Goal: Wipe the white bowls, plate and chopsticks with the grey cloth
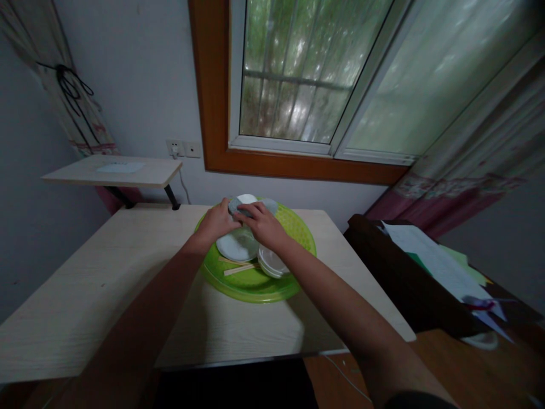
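Both hands are busy over a big round green tray [251, 295] near the far edge of a pale wood table [128, 272]. L hand [218, 222] is closed on the near left side of a small greyish thing [234, 205]; R hand [264, 225] has its fingers curled over the right side of the same thing, so it's a two-handed grip afaict. Can't tell what it is tbh, pic's dark + blurry. It's btwn the hands, at the far-left part of the tray.

Right behind it there's a white round item [247, 198], w/ a pale grey disc [269, 205] just to the right. Closer in, on the tray: a white plate [237, 247] below the hands, clear-ish bowls [272, 266] just right of it, partly behind the R forearm, and wooden chopsticks [238, 269] lying in front of the plate, w/ their right ends by the bowls. Small raised shelf [114, 171] at the table's back left, fwiw.
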Tool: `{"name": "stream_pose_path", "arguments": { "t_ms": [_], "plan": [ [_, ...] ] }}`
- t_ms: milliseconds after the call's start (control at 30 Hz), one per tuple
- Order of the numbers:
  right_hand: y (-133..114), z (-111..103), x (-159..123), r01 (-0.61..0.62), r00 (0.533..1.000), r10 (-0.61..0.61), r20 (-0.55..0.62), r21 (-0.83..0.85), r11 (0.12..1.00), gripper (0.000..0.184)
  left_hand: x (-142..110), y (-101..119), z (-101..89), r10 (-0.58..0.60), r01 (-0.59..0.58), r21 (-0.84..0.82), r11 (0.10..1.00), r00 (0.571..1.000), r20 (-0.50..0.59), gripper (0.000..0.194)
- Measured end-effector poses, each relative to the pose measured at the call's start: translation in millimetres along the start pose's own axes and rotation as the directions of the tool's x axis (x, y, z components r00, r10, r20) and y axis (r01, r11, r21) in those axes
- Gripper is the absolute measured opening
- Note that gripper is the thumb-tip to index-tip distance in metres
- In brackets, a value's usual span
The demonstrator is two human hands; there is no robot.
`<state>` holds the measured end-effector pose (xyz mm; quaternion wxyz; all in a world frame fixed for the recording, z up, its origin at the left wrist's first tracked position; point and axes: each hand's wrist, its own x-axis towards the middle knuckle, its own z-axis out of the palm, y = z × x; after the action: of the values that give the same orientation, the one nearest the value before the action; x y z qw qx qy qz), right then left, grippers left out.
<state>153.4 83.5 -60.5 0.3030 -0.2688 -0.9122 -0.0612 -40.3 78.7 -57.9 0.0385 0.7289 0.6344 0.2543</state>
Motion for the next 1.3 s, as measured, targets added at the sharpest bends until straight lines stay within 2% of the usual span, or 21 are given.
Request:
{"name": "stream_pose_path", "arguments": {
  "t_ms": [100,267,400,500,633,800,933,1033,1100,1167,1300],
  "plan": [
    [3,1,0,-0.044,0.999,0.044,-0.025,-0.011,0.999,0.052,0,0,0.2,-0.017,0.018,0.007,1.0,0.999,-0.03,0.056],
    [32,8,-5,-0.238,0.958,0.241,-0.152,0.039,0.97,0.056,0,0,0.9,-0.029,0.03,0.021,0.999,0.999,-0.045,0.059],
    [47,16,-11,-0.351,0.918,0.371,-0.142,0.146,0.925,0.047,1,0,0.8,-0.034,0.035,0.023,0.999,0.999,-0.038,0.059],
    [45,17,-12,-0.375,0.909,0.398,-0.12,0.178,0.91,0.046,1,-1,1.2,-0.036,0.036,0.027,0.999,0.999,-0.026,0.059],
    [33,12,-10,-0.281,0.944,0.301,-0.137,0.149,0.948,0.048,2,-2,2.4,-0.012,0.013,0.033,0.999,0.999,-0.033,0.058],
    [16,4,-5,-0.051,0.995,0.056,-0.079,0.066,0.997,0.051,1,-2,2.6,0.0,0.001,0.039,0.999,1.0,-0.008,0.057],
    [3,-2,-1,0.097,0.995,-0.1,0.025,0.075,0.992,0.052,1,-5,4.1,0.002,-0.001,0.028,1.0,1.0,-0.021,0.055],
    [-2,-4,1,0.108,0.993,-0.111,0.032,0.088,0.99,0.052,3,-6,5.5,-0.017,0.017,0.007,1.0,0.999,-0.038,0.054],
    [1,-2,1,0.058,0.998,-0.057,-0.014,0.102,0.993,0.051,3,-6,5.7,-0.037,0.037,-0.01,0.999,0.999,-0.036,0.057],
    [9,2,0,-0.035,0.996,0.046,-0.078,0.134,0.99,0.05,4,-4,5.1,-0.07,0.069,-0.014,0.997,0.997,-0.034,0.06],
    [34,12,-7,-0.294,0.932,0.336,-0.136,0.26,0.92,0.045,2,-1,3.0,-0.112,0.112,0.002,0.994,0.993,-0.037,0.062]
  ]
}}
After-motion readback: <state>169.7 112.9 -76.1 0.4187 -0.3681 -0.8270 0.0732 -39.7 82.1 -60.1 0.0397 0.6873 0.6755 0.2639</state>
